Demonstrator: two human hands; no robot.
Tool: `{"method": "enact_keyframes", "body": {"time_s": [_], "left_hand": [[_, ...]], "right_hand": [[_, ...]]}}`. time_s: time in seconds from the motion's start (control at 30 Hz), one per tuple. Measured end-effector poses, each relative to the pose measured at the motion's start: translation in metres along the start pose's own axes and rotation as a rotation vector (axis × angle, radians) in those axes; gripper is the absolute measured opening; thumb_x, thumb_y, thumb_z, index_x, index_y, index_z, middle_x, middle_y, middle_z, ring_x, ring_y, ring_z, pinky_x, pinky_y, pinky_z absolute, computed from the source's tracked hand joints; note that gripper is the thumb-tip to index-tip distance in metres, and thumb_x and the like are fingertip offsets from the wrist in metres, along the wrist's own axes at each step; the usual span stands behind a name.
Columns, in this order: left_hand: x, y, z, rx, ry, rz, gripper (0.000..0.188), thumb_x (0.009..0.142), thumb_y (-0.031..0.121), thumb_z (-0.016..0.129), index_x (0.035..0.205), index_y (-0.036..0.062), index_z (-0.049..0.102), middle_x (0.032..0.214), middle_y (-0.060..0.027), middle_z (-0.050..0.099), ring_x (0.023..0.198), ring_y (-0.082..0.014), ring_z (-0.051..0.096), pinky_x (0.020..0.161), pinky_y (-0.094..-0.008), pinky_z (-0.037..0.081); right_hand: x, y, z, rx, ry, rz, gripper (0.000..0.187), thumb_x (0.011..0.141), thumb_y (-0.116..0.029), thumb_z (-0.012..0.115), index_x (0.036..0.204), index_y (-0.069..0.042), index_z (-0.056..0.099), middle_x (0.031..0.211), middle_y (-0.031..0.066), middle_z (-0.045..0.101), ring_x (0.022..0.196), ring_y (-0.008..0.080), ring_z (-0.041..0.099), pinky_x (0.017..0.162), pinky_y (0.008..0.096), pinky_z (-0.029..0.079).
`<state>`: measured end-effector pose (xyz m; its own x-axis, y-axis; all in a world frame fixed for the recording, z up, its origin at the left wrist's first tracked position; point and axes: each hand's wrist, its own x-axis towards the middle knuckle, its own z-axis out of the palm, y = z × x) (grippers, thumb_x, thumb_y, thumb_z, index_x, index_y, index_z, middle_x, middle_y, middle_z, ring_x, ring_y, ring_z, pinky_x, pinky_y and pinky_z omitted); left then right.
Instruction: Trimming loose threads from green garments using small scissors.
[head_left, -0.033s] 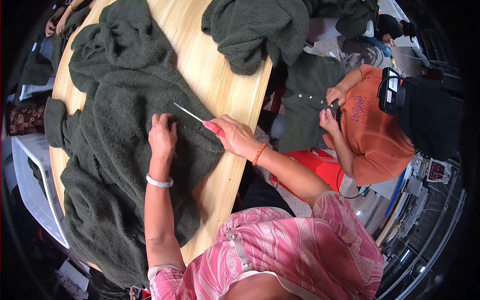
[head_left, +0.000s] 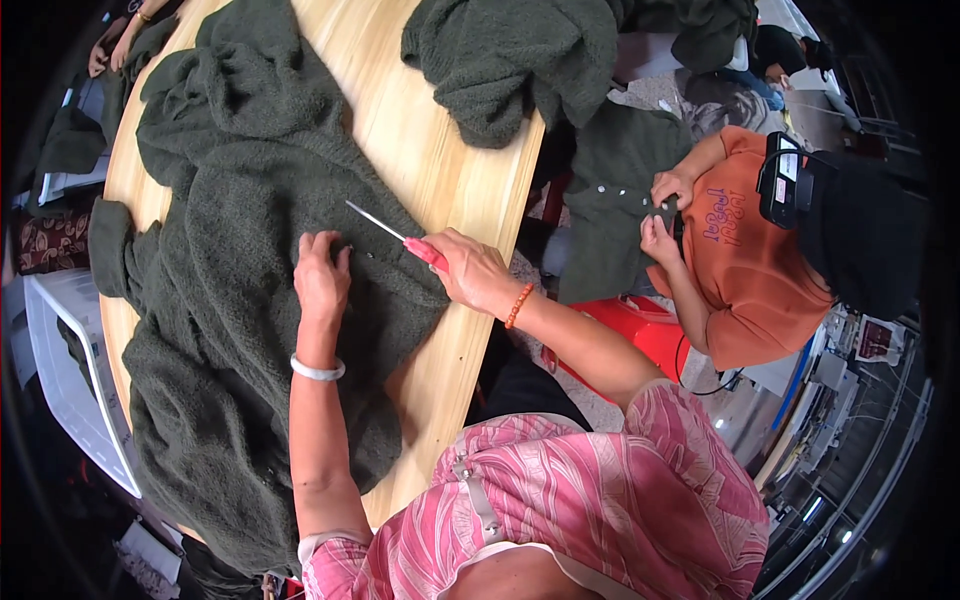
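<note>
A dark green fuzzy knit garment (head_left: 250,190), with small buttons near my hands, lies spread and rumpled over the table. My right hand (head_left: 470,268) is closed round the red handle of a pair of scissors (head_left: 428,254). Their thin metal blade points up and left, just above the knit. Left of the blade tip, my left hand (head_left: 322,278) rests on the garment. Its fingers are slightly bent, and the thumb stands apart from them. What lies under those fingertips is hidden.
The pale wooden table (head_left: 490,190) carries another green knit pile (head_left: 515,60) at its far edge. To the right, a person in an orange top (head_left: 745,240) handles a green buttoned garment (head_left: 620,200) beside a red stool (head_left: 640,335). A clear plastic bin (head_left: 75,370) stands left.
My left hand has shifted very slightly to the left on the garment. The scissors and my right hand are almost where they were.
</note>
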<state>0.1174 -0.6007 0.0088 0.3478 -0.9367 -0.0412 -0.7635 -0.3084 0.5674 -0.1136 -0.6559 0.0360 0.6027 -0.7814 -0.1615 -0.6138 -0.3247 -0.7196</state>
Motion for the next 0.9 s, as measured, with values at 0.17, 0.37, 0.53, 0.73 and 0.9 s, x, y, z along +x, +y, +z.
{"method": "enact_keyframes", "body": {"time_s": [0.17, 0.37, 0.53, 0.73, 0.9], "left_hand": [[-0.016, -0.009, -0.021, -0.255, 0.176, -0.100, 0.017, 0.082, 0.000, 0.066, 0.099, 0.0020, 0.064, 0.093, -0.0080, 0.058, 0.074, -0.0192, 0.057, 0.066, -0.0291, 0.046], [-0.022, -0.023, -0.008, -0.333, 0.169, -0.001, 0.017, 0.081, -0.007, 0.059, 0.097, -0.0002, 0.062, 0.098, -0.0099, 0.058, 0.092, -0.0183, 0.059, 0.077, -0.0268, 0.048], [-0.013, -0.025, -0.010, -0.283, 0.310, -0.096, 0.017, 0.084, -0.005, 0.058, 0.097, 0.0027, 0.065, 0.096, -0.0012, 0.054, 0.065, -0.0051, 0.045, 0.058, -0.0186, 0.038], [-0.002, 0.007, 0.010, -0.122, 0.331, -0.018, 0.029, 0.081, -0.002, 0.062, 0.109, 0.0048, 0.059, 0.113, -0.0170, 0.051, 0.096, -0.0260, 0.057, 0.083, -0.0344, 0.049], [-0.038, 0.065, 0.056, 0.065, -0.041, 0.325, 0.042, 0.086, 0.022, 0.064, 0.125, 0.0108, 0.055, 0.145, -0.0173, 0.035, 0.132, -0.0413, 0.034, 0.110, -0.0542, 0.023]], "right_hand": [[-0.005, 0.014, -0.023, -0.091, -0.126, 0.179, 0.026, 0.082, -0.007, 0.063, 0.107, -0.003, 0.058, 0.089, 0.0170, 0.061, 0.087, 0.0375, 0.062, 0.078, 0.0433, 0.050], [0.002, -0.004, -0.014, -0.021, -0.045, 0.025, 0.025, 0.082, -0.009, 0.064, 0.105, -0.004, 0.057, 0.098, 0.0134, 0.060, 0.094, 0.0341, 0.061, 0.079, 0.0432, 0.050], [0.006, 0.005, -0.002, -0.243, -0.104, 0.041, 0.022, 0.082, -0.005, 0.061, 0.104, -0.006, 0.056, 0.096, 0.0133, 0.061, 0.093, 0.0337, 0.061, 0.078, 0.0424, 0.050], [-0.010, 0.028, -0.035, -0.136, 0.086, 0.236, 0.024, 0.079, -0.004, 0.063, 0.102, -0.005, 0.056, 0.093, 0.0167, 0.061, 0.090, 0.0382, 0.061, 0.077, 0.0462, 0.049], [-0.002, 0.028, -0.036, -0.159, -0.025, 0.229, 0.020, 0.082, -0.004, 0.056, 0.102, -0.004, 0.055, 0.097, 0.0172, 0.061, 0.093, 0.0394, 0.060, 0.078, 0.0491, 0.048]]}}
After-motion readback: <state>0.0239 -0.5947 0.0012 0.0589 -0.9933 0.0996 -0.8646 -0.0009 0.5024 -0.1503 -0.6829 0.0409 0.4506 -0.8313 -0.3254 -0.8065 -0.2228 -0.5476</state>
